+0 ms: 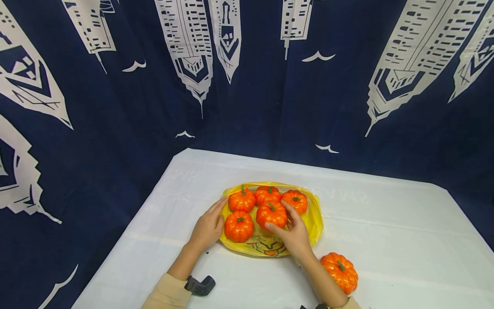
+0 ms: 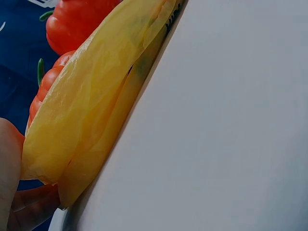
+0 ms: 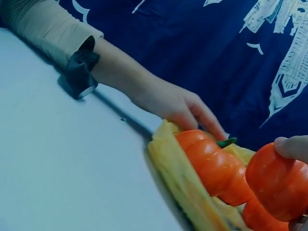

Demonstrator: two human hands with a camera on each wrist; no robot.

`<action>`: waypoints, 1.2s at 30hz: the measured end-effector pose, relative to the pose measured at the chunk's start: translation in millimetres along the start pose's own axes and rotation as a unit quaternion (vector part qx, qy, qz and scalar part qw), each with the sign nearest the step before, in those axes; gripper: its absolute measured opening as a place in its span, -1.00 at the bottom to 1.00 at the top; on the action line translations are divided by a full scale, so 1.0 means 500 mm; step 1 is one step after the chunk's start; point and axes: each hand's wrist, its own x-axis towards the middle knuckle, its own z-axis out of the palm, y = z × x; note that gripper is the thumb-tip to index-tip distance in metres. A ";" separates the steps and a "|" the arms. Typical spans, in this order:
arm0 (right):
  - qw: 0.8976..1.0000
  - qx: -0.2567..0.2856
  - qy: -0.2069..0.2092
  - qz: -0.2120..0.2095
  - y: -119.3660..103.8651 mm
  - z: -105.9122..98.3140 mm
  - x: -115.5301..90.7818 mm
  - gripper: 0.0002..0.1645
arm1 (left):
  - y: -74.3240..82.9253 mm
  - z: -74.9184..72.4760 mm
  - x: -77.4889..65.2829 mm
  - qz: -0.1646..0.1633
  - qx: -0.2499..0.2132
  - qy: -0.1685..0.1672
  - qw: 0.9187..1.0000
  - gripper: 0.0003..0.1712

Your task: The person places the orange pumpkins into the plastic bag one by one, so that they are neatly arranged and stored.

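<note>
My right hand (image 1: 296, 237) grips a small orange toy pumpkin (image 1: 271, 216) with a green stem between thumb and fingers. In the right wrist view this pumpkin (image 3: 275, 180) is held over the yellow plastic bag (image 1: 317, 221), whose mouth is spread wide. Several similar pumpkins lie inside the bag, one at front left (image 1: 239, 227) and one at back left (image 1: 242, 200). At the bag's left side, my left hand (image 1: 206, 227) holds the rim, with the thumb and fingers on either side of the plastic (image 2: 82, 120) in the left wrist view.
Another orange pumpkin (image 1: 339, 273) lies on the white-covered table (image 1: 401, 240), beside my right forearm. Behind the table hangs a dark blue cloth (image 1: 262, 111) printed with white buildings and birds. A dark band (image 1: 200, 285) is on my left wrist.
</note>
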 end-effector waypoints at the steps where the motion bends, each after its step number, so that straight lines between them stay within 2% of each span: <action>1: 1.000 -0.001 0.001 0.001 0.004 0.003 0.001 -0.02 | 0.000 0.000 0.000 0.000 0.000 0.000 1.000 -0.41; 14: 0.999 -0.015 0.038 0.000 0.044 0.033 0.002 -0.02 | 0.001 0.001 0.002 -0.004 -0.003 0.000 1.000 -0.41; 21: 0.999 -0.005 0.047 -0.010 0.052 0.040 0.000 -0.02 | 0.002 0.002 0.001 -0.004 -0.002 0.001 1.000 -0.42; 36: 0.999 -0.007 0.039 -0.010 0.066 0.045 0.000 -0.06 | 0.003 -0.001 0.000 -0.008 0.001 -0.002 1.000 -0.42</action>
